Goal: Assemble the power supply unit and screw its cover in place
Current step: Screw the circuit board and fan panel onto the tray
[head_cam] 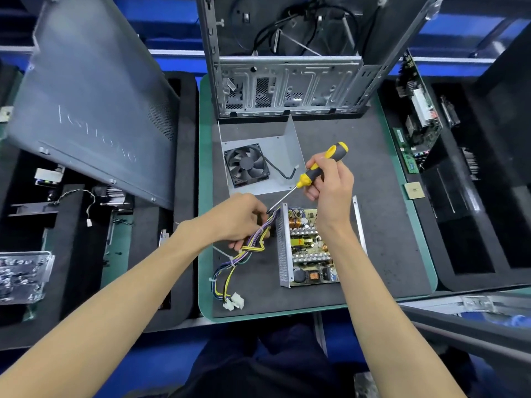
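My right hand (327, 179) is gripping the yellow-and-black screwdriver (319, 168) by its handle, fingers curled round it, and the shaft is slanting down and to the left so the tip is sitting just beside the upper left corner of the open power supply base (310, 248). My left hand (241, 219) is curling round the bundle of coloured wires (253, 242) where it is leaving that same side of the base, holding it off to the left. The wires are trailing down across the dark mat (388, 225) to white connectors (234, 301) near its front edge. The base is lying flat, its circuit board facing up. Just beyond my hands the cover with the black fan (247, 165) is lying apart from the base, inner side up. Behind it an open computer case (290, 84) is standing, and a grey side panel (94, 104) is leaning at the left.
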### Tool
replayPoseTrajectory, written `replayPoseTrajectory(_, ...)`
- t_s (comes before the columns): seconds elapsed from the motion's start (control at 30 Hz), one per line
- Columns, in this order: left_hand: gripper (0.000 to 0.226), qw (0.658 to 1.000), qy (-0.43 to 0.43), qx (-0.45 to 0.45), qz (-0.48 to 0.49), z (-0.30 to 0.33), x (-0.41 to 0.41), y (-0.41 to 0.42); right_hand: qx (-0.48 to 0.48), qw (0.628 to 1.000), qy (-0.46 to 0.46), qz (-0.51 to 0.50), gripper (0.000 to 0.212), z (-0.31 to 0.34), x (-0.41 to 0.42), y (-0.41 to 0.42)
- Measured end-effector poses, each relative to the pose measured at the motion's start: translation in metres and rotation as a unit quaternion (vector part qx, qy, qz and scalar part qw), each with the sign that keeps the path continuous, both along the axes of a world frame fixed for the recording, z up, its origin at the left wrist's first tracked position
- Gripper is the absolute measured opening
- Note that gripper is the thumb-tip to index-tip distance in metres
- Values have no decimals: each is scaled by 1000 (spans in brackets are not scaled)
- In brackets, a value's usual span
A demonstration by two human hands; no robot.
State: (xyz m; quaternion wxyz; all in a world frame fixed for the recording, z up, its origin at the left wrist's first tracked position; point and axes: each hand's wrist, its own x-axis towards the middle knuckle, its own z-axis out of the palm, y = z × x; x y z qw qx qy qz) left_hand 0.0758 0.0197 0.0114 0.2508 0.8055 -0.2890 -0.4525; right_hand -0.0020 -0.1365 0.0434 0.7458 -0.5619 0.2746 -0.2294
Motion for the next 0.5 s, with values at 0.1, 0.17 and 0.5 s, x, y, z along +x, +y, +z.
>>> replayPoseTrajectory(0.1,9,998,-49,-4,-25,-11,-8,-5,-3,1000,1,0,21,-1,0,0)
replayPoseTrajectory(0.17,32,988,-131,2,-77,-20,-12,-9,-6,1000,0,0,20,-1,0,-2)
replayPoseTrajectory(0.5,13,977,-202,-3,-71,-65,-14,-11,-17,1000,-5,-20,19,2,-10,-14)
